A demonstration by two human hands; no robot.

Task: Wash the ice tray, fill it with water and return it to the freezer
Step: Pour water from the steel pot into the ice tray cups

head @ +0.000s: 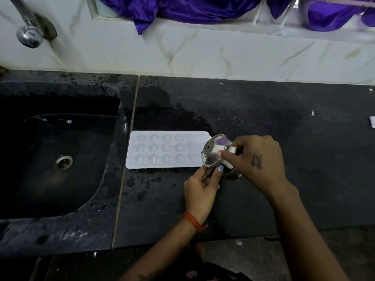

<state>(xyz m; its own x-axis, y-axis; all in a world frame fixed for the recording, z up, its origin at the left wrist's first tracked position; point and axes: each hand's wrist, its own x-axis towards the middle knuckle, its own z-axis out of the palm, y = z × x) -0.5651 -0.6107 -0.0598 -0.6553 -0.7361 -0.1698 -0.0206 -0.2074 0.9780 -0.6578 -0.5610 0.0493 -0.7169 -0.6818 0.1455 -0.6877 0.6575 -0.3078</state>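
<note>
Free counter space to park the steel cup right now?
Widest bare patch: dark counter right of the hands, out to the white scrap. Also free: the strip between ice tray and tiled wall, though wet. Crowded at the tray's right end, where the left hand and right hand hold the steel cup.

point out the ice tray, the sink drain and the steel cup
ice tray (162,150), head view, middle moulds
sink drain (63,163), head view, metal strainer
steel cup (212,152), head view, its round base
</note>
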